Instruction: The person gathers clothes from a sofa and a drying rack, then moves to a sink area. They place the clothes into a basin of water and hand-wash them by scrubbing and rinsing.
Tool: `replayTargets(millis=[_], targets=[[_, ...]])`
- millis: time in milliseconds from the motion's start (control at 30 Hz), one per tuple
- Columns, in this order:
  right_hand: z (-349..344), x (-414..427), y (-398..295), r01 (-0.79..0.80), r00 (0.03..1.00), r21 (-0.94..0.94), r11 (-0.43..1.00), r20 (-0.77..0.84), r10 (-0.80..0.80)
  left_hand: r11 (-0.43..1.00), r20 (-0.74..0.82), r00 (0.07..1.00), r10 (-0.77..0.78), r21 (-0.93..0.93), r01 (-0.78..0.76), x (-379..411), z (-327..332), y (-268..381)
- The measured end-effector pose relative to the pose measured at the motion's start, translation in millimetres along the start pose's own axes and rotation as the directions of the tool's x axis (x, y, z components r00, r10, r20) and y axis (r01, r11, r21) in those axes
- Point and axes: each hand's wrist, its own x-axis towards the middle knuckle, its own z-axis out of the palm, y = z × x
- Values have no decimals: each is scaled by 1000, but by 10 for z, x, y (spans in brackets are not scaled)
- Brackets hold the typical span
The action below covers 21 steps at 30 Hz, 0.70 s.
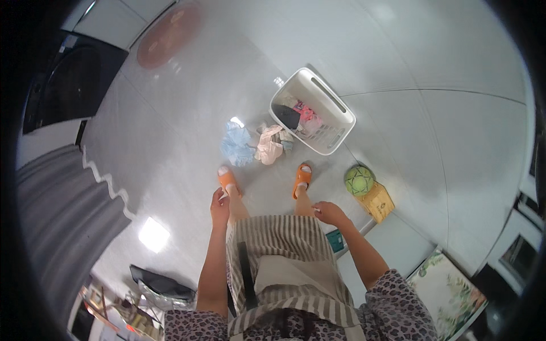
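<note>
My left hand (219, 205) hangs beside my left leg, loosely curled, with nothing seen in it. My right hand (330, 213) is near my right shin, its fingers bent and apparently bare. On the floor ahead of my feet lie a crumpled light-blue garment (236, 145) and a pale-pink one (269, 147). A few smaller cloth pieces (286, 140) touch the basket's near side. The white plastic laundry basket (327, 96) stands beyond them, with a black cloth (286, 116) and a bright pink patterned cloth (306, 114) inside. Neither hand touches these.
Right of my feet, a green ball (359, 180) rests against a wooden box (377, 202). A grey curtain (68, 196) hangs at left, below a dark front-loading appliance (72, 81). A reddish oval mat (168, 34) lies at the upper left. I wear orange slippers (302, 181) and a striped apron (281, 232).
</note>
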Motion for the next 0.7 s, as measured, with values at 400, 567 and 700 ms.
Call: replayTargets(millis=[400, 567, 700], targets=[[530, 2524, 1556, -1, 1000, -119, 993, 30, 5, 926, -51, 989, -142, 347, 151, 1559, 1743, -1767], [980, 3819, 1823, -81, 980, -18, 997, -183, 76, 722, -20, 956, 292, 660, -207, 2666, 1730, -2438], [1253, 4508, 1976, -40, 836, -242, 970, -540, -100, 466, 20, 939, 343, 864, -189, 3221, 1758, -2163]])
